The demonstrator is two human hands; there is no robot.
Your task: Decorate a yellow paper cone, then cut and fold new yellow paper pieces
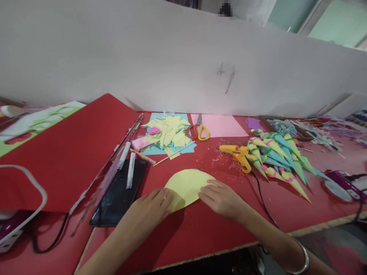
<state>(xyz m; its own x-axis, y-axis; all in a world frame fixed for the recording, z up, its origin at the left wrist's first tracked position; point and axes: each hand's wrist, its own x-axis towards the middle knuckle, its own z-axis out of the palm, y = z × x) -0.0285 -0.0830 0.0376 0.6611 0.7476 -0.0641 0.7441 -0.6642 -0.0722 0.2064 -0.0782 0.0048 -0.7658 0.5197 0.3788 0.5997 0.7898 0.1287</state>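
Observation:
A rounded piece of yellow paper (187, 188) is between my hands, just over the red tabletop, with a thin sliver of blue at its far edge. My left hand (156, 204) grips its left side, the thumb mostly hidden. On the right edge, the curled fingers of my right hand (220, 196) hold the same paper. Beyond it lie a thin wooden stick (174, 153) and scissors (199, 128) with one red and one yellow handle. A yellow glue gun (237, 154) rests on its side to the right, its black cord running toward the table's front edge.
Yellow and blue paper cones (276, 152) are heaped at the right. Yellow paper scraps (169, 133) cover a blue sheet, beside a pink sheet (222, 126). A black tablet-like device (119, 198) carries white markers (131, 170). A large red board (71, 152) leans left. A white partition (172, 57) stands behind.

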